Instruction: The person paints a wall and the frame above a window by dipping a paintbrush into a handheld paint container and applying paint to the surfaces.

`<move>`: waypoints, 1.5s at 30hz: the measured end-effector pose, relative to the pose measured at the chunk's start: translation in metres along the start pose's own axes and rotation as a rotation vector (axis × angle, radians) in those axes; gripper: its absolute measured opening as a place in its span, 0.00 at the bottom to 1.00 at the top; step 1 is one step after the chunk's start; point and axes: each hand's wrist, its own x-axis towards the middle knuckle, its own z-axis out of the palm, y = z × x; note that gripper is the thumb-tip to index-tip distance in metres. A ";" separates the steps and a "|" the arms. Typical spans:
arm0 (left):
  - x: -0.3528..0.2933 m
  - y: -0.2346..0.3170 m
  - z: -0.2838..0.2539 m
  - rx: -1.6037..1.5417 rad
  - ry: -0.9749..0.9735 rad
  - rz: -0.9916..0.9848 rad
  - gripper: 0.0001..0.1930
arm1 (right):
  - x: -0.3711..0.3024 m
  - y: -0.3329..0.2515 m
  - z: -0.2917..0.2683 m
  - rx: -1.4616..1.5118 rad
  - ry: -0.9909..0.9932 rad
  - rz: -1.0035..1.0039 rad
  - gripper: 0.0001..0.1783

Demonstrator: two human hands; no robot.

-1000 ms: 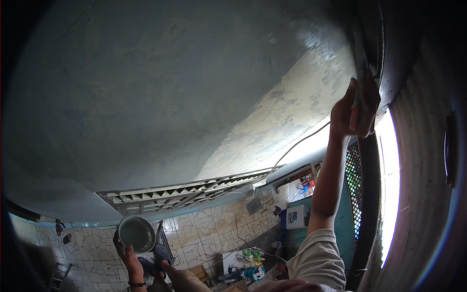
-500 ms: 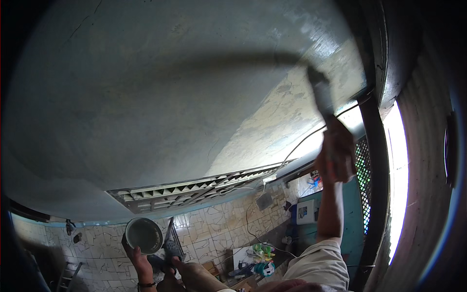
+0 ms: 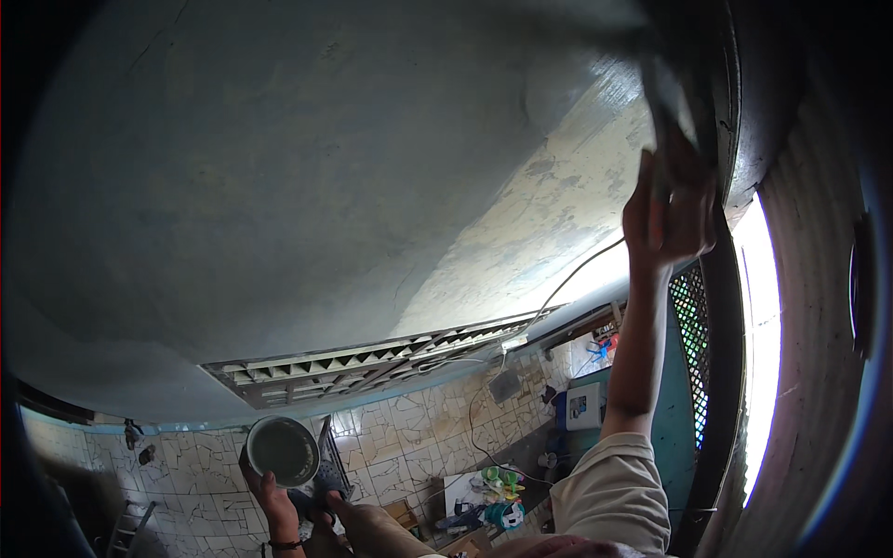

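Right-hand fingers (image 3: 686, 216) look wrapped round a blurry brush (image 3: 661, 107) by the grey-cream wall (image 3: 326, 214); left hand (image 3: 275, 507) cups a bowl (image 3: 313, 467) of greyish liquid (image 3: 281, 451) above tiled floor (image 3: 400, 442). If that one-handed hold tips, I'd expect a spill.

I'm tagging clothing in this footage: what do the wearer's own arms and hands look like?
A pale short sleeve ends near the right elbow; the right hand is bare. The left hand is also ungloved, with a dark wristband.
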 end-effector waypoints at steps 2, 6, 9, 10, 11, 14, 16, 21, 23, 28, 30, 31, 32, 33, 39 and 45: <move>-0.003 -0.002 -0.001 -0.008 -0.013 -0.001 0.42 | -0.027 -0.028 -0.015 0.120 -0.143 0.073 0.11; -0.005 0.003 -0.007 0.024 0.020 0.003 0.41 | -0.073 -0.079 -0.053 0.462 -0.376 0.169 0.08; -0.007 0.007 -0.013 0.040 0.046 -0.021 0.41 | -0.098 -0.102 -0.074 0.768 -0.662 0.346 0.10; -0.007 0.008 -0.014 0.050 0.041 -0.008 0.41 | -0.104 -0.102 -0.069 0.782 -0.643 0.359 0.10; -0.008 0.008 -0.016 0.050 0.029 0.015 0.42 | -0.109 -0.099 -0.060 0.840 -0.690 0.240 0.11; -0.008 0.009 -0.020 0.085 0.065 0.002 0.42 | -0.109 -0.079 -0.035 0.775 -0.658 0.101 0.09; -0.007 0.007 -0.021 0.070 0.054 0.005 0.42 | -0.092 -0.054 -0.033 0.750 -0.595 0.149 0.08; -0.005 0.002 -0.026 0.065 0.053 0.017 0.42 | -0.025 -0.001 -0.046 0.584 -0.479 0.211 0.14; -0.004 -0.003 -0.026 0.023 0.052 -0.002 0.42 | -0.010 0.005 -0.043 0.591 -0.308 0.129 0.13; -0.005 -0.011 -0.024 0.016 0.058 -0.054 0.42 | -0.002 -0.001 -0.041 0.355 -0.080 0.162 0.12; -0.005 -0.012 -0.023 0.011 0.054 -0.054 0.41 | -0.013 -0.010 -0.037 -0.033 -0.148 0.236 0.10; -0.006 -0.013 -0.023 0.007 0.048 -0.053 0.41 | -0.019 -0.015 -0.035 -0.061 -0.146 0.208 0.10; -0.006 -0.012 -0.023 0.005 0.041 -0.053 0.41 | -0.028 -0.020 -0.031 -0.009 -0.200 0.185 0.10; -0.006 -0.012 -0.022 0.014 0.042 -0.051 0.41 | -0.042 -0.031 -0.026 0.039 -0.190 0.180 0.09; -0.011 -0.005 -0.024 0.056 0.088 -0.031 0.41 | -0.137 -0.126 -0.027 0.441 -0.226 0.259 0.14; -0.022 -0.006 -0.045 0.027 0.129 -0.041 0.40 | -0.189 -0.190 -0.064 0.737 -0.568 0.464 0.05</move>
